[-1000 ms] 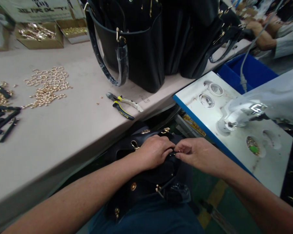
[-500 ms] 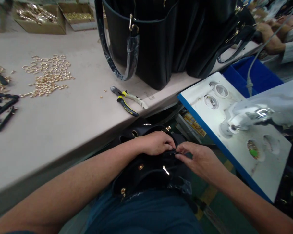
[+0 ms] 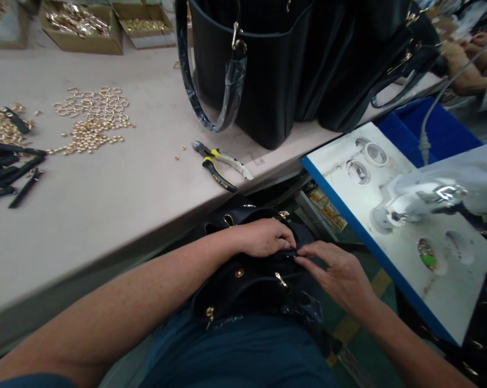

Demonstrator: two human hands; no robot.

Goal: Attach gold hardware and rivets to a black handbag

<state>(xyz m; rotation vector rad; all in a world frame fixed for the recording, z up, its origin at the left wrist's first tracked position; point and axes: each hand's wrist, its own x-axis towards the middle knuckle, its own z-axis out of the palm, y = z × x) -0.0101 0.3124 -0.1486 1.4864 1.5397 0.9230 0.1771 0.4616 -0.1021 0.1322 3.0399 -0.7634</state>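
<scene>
A black handbag (image 3: 255, 293) with gold hardware lies across my lap, just below the table edge. Over it my left hand (image 3: 267, 238) is closed, fingertips pinching a thin black strap (image 3: 287, 253). From the other side my right hand (image 3: 328, 267) pinches the same strap's end between thumb and forefinger. The two hands' fingertips almost meet there, and the fingers hide most of the strap. A gold zip pull (image 3: 281, 279) hangs on the bag below my hands, beside a round gold fitting (image 3: 239, 273).
Cutting pliers (image 3: 219, 166) lie near the edge of the table (image 3: 105, 215). Gold rings (image 3: 93, 124) and black strap pieces (image 3: 8, 167) are at left, boxes of hardware (image 3: 83, 29) behind. Black handbags (image 3: 259, 81) stand ahead. A sewing machine (image 3: 437, 188) is at right; another person's hands (image 3: 465, 67) are beyond.
The view has shifted slightly, so the table and its contents appear further right. My hands stay together at the strap; the right fingers have shifted a little on it.
</scene>
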